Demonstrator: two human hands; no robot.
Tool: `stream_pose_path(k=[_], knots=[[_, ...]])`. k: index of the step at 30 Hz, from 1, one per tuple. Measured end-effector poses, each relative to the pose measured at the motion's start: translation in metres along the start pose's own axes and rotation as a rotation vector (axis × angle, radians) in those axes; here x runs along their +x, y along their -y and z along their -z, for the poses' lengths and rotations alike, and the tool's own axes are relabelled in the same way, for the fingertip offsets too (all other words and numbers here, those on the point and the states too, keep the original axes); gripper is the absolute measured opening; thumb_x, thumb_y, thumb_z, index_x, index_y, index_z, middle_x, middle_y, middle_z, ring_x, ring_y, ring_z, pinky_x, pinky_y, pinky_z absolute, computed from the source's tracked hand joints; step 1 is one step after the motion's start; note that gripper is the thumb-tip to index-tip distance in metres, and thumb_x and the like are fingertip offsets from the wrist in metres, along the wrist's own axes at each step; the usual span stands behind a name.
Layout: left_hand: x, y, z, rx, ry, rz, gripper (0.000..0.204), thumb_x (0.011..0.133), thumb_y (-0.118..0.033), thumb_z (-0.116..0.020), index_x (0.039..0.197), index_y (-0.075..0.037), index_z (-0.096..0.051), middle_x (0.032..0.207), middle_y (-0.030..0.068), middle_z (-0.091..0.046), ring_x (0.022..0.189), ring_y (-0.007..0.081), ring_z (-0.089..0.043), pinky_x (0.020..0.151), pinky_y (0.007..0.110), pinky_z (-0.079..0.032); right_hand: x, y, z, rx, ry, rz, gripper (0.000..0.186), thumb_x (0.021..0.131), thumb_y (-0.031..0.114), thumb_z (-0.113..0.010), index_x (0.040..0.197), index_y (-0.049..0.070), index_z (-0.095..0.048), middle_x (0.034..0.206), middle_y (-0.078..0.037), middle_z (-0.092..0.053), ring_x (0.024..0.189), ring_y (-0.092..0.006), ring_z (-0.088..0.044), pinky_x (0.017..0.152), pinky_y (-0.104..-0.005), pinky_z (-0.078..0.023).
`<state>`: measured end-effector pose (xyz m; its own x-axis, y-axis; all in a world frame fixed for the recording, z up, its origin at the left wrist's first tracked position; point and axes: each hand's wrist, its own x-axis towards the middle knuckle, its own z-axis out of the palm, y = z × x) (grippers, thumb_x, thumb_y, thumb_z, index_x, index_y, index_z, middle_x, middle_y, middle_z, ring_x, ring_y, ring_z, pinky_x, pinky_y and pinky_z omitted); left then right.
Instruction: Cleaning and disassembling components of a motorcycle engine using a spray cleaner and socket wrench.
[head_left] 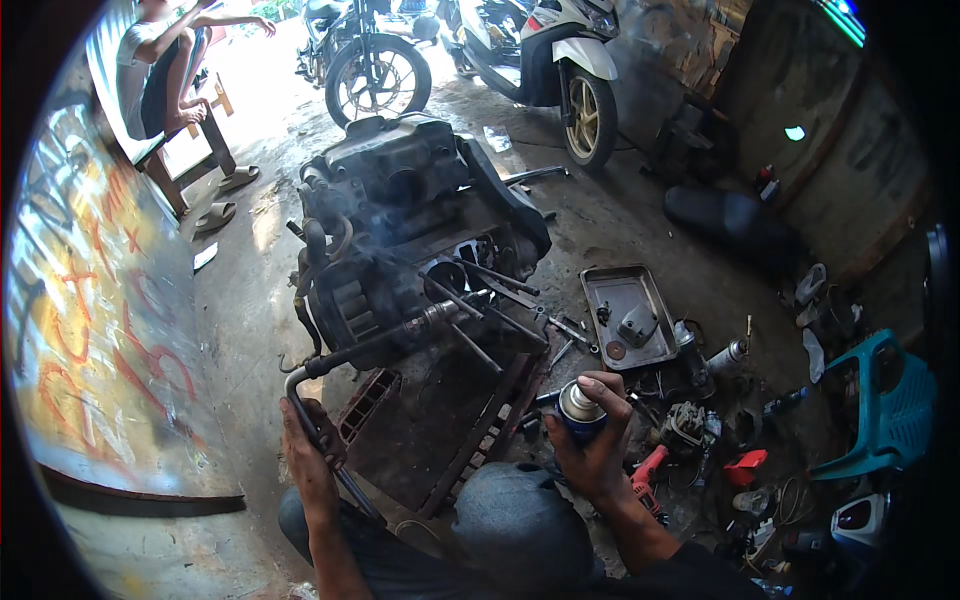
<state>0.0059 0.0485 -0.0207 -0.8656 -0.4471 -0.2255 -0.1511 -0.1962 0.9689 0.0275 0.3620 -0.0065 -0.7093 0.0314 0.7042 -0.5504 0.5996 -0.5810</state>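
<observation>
Spray can (580, 421), blue-bodied with a pale metal top, sits in the right hand (603, 440), whose fingers are wrapped around it with the forefinger bent over its top; it is held at the near side of the scene, right of centre. On the left, the left hand (312, 440) is closed around a dark pipe (355, 491), which slants up from the near edge to a bare grey bend and then runs right to the engine (380, 165). That bulky, blackened engine stands in the middle of the floor, bluish haze over it and an open round bore on its near side, where several rods jut out. Just nearer lies a dark flat plate (430, 430), between the two hands. To the right of the engine, a metal tray (625, 285) holds a few dark parts, with wrenches (575, 338) scattered along its left side. Farther right are a black seat (722, 215) and a teal plastic chair (880, 405); a red power tool (650, 478) lies near the right forearm. At the far side stand a motorcycle (377, 80) and a scooter (575, 60), and at far left a person (145, 80) sits beside the painted panel (100, 300).
</observation>
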Motion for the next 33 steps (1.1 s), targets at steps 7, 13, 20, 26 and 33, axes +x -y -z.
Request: stream_pose_path(k=[7, 13, 20, 26, 33], knots=[[-0.0006, -0.0015, 0.0025, 0.008, 0.002, -0.001, 0.050, 0.107, -0.057, -0.036, 0.099, -0.011, -0.055, 0.063, -0.0068, -0.038, 0.045, 0.0034, -0.030, 0.041, 0.021, -0.025, -0.0028, -0.0027, -0.0056, 0.017, -0.003, -0.005, 0.060, 0.085, 0.007, -0.079, 0.133, 0.008, -0.044, 0.111, -0.020, -0.055, 0.087, -0.0266, -0.064, 0.071, -0.0373, -0.054], [-0.0016, -0.0018, 0.0009, -0.003, 0.009, -0.001, 0.050, 0.107, -0.057, -0.036, 0.099, -0.011, -0.055, 0.063, -0.0067, -0.038, 0.045, 0.0033, -0.030, 0.041, 0.021, -0.025, -0.0042, -0.0039, -0.0054, 0.015, -0.004, -0.015, 0.059, 0.085, 0.007, -0.079, 0.133, 0.008, -0.044, 0.111, -0.019, -0.055, 0.086, -0.0253, -0.064, 0.070, -0.0368, -0.054], [-0.0012, -0.0010, 0.0019, 0.013, 0.005, -0.013, 0.051, 0.106, -0.058, -0.036, 0.100, -0.011, -0.055, 0.063, -0.0066, -0.038, 0.046, 0.0033, -0.030, 0.041, 0.022, -0.025, -0.0066, -0.0042, -0.0062, 0.029, -0.006, -0.023, 0.060, 0.085, 0.007, -0.079, 0.133, 0.008, -0.043, 0.112, -0.019, -0.054, 0.086, -0.0247, -0.064, 0.070, -0.0359, -0.054], [-0.0014, -0.0003, 0.0008, 0.030, -0.023, -0.008, 0.052, 0.106, -0.059, -0.036, 0.100, -0.011, -0.055, 0.064, -0.0064, -0.037, 0.046, 0.0033, -0.030, 0.041, 0.021, -0.025, -0.0084, -0.0072, -0.0067, 0.026, 0.004, -0.031, 0.059, 0.085, 0.008, -0.080, 0.132, 0.009, -0.044, 0.111, -0.020, -0.055, 0.089, -0.0281, -0.064, 0.072, -0.0390, -0.054], [-0.0003, 0.0004, 0.0016, 0.015, 0.009, -0.015, 0.052, 0.106, -0.059, -0.036, 0.099, -0.011, -0.055, 0.064, -0.0065, -0.037, 0.046, 0.0035, -0.030, 0.041, 0.021, -0.025, -0.0045, -0.0039, -0.0059, 0.020, 0.012, -0.046, 0.060, 0.085, 0.009, -0.080, 0.133, 0.009, -0.045, 0.111, -0.021, -0.056, 0.090, -0.0299, -0.064, 0.074, -0.0402, -0.055]])
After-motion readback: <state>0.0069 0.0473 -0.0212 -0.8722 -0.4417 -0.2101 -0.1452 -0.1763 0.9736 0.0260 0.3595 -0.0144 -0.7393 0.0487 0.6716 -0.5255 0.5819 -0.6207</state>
